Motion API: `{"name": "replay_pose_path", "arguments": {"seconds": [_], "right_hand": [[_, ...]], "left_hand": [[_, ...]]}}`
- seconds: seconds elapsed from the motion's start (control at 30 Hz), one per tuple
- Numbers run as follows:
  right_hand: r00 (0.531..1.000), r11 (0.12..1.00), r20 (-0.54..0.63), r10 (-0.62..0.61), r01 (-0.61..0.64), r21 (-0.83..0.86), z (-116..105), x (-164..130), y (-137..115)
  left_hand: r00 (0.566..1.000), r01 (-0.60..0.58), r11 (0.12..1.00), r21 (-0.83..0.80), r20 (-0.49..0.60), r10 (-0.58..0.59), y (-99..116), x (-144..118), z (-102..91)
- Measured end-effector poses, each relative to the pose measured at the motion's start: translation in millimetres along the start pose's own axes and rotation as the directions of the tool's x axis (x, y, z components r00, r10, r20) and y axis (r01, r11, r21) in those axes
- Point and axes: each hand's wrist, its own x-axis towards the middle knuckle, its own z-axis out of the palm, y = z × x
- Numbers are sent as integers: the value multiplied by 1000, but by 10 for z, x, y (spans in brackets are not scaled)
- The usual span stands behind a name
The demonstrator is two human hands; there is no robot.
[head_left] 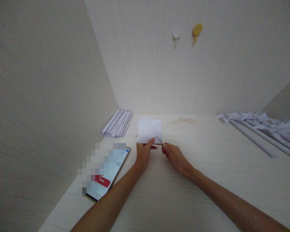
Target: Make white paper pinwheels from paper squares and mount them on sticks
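My left hand [144, 153] holds a white square sheet of paper [149, 129] by its near edge, thumb on top and fingers underneath. At the sheet's near right corner, my right hand [170, 152] is closed around a thin dark pointed tool [162, 144]. Its tip reaches over the paper; whether it is a pen or a blade I cannot make out. A short dark diagonal line also shows at the sheet's near left corner. Behind the sheet, another pale paper [145, 118] is partly hidden.
Rolled or folded paper strips [119, 123] lie at the back left. To the right are long paper tubes [258, 137] with crumpled white ends. A phone [106, 178], partly blurred out, lies beside my left forearm. White [176, 32] and yellow [197, 30] hooks hang on the back wall.
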Motion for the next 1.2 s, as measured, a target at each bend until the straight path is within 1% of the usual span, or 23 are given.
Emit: {"name": "replay_pose_path", "arguments": {"seconds": [0.13, 0.33, 0.5, 0.6, 0.8, 1.0, 1.2], "right_hand": [[1000, 1000, 10, 0, 0, 19, 1, 7, 6], [1000, 1000, -21, 11, -11, 14, 11, -65, -24], [997, 998, -66, 32, -29, 55, 28, -134, -32], [997, 998, -68, 21, -17, 65, 30, -141, -34], [999, 994, -34, 25, -21, 111, 30, -117, -11], [997, 991, -61, 41, -33, 132, 39, -108, -4], [997, 992, -69, 43, -34, 118, 42, -122, -16]], "left_hand": [[1000, 6, 1000, -8, 22, -6, 7, 4, 0], [1000, 6, 1000, 0, 28, -6, 46, -55, -3], [995, 38, 999, 20, 90, -39, 47, -99, 11], [995, 53, 999, -2, 82, -53, 42, -101, 4], [993, 78, 997, -19, 91, -76, 60, -98, -10], [995, 65, 998, 22, 80, -67, 33, -83, 7], [994, 72, 997, 7, 81, -72, 20, -73, 11]]}}
